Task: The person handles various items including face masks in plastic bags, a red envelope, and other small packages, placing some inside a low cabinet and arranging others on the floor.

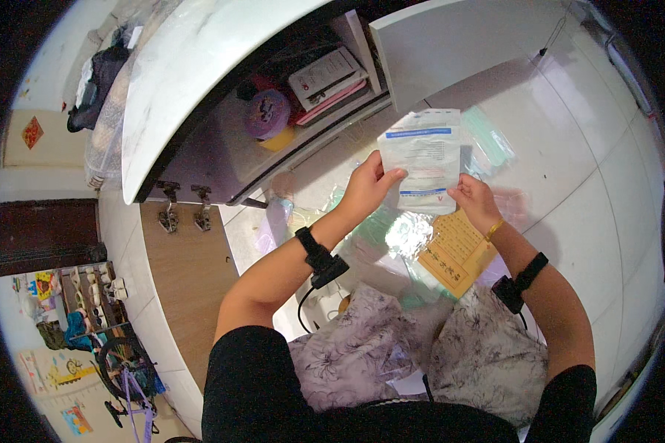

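Observation:
My left hand (376, 180) and my right hand (475, 200) hold a printed white paper sheet (428, 149) by its two side edges, thumbs on top. The sheet has blue bands and bears writing. Below it, near my right wrist, lies a yellow-orange printed paper (453, 259), partly covered by the right hand. Beneath and around these are shiny clear and greenish plastic sleeves (371, 227). A pale green plastic packet (483, 138) lies on the floor beyond the sheet's right side.
An open cabinet ahead has a raised white door (449, 55); inside are a stack of books (327, 77) and a round purple tin (267, 113). Another open wooden door (185, 277) with metal hinges is at the left. A purple bicycle (130, 382) stands at the lower left.

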A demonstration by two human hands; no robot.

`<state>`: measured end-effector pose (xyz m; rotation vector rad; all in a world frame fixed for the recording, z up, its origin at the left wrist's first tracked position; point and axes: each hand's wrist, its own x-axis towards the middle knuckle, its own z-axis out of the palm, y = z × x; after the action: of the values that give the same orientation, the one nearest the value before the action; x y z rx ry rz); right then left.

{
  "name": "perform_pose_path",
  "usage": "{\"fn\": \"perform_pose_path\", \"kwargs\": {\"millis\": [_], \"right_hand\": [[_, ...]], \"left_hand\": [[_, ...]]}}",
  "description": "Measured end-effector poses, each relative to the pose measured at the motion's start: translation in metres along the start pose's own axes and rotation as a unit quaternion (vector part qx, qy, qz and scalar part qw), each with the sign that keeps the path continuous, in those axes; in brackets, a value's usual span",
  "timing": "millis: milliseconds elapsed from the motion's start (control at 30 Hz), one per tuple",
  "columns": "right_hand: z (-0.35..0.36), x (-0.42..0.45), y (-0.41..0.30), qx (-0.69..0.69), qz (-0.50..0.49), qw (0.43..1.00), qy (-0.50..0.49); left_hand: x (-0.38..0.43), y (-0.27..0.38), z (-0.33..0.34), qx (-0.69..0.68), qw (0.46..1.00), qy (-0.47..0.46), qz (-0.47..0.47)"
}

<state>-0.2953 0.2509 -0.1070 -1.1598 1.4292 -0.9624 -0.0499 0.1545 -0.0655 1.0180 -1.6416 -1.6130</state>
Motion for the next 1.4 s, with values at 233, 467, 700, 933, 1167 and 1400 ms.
{"fn": "perform_pose_path", "kwargs": {"millis": [233,467,700,933,1167,1400], "right_hand": [[0.005,0.004,-0.031,0.022,-0.041,0.998,-0.039],[0.024,-0.006,-0.062,-0.020,-0.091,0.995,-0.027],[0.014,-0.014,-0.048,-0.064,-0.075,0.995,-0.026],[0.012,-0.020,-0.047,-0.089,-0.056,0.994,-0.033],[0.011,-0.023,-0.042,-0.098,-0.063,0.992,-0.039],[0.009,-0.027,-0.043,-0.120,-0.075,0.989,-0.042]], "left_hand": [[-0.046,-0.017,-0.016,0.095,0.986,-0.088,-0.108],[-0.053,-0.018,-0.037,0.039,0.993,0.111,-0.009],[-0.030,0.030,-0.061,-0.018,0.974,0.225,0.007],[0.001,0.070,-0.085,-0.020,0.958,0.285,0.034],[0.053,0.134,-0.110,-0.026,0.934,0.357,0.016],[0.092,0.113,-0.132,-0.135,0.922,0.345,0.117]]}}
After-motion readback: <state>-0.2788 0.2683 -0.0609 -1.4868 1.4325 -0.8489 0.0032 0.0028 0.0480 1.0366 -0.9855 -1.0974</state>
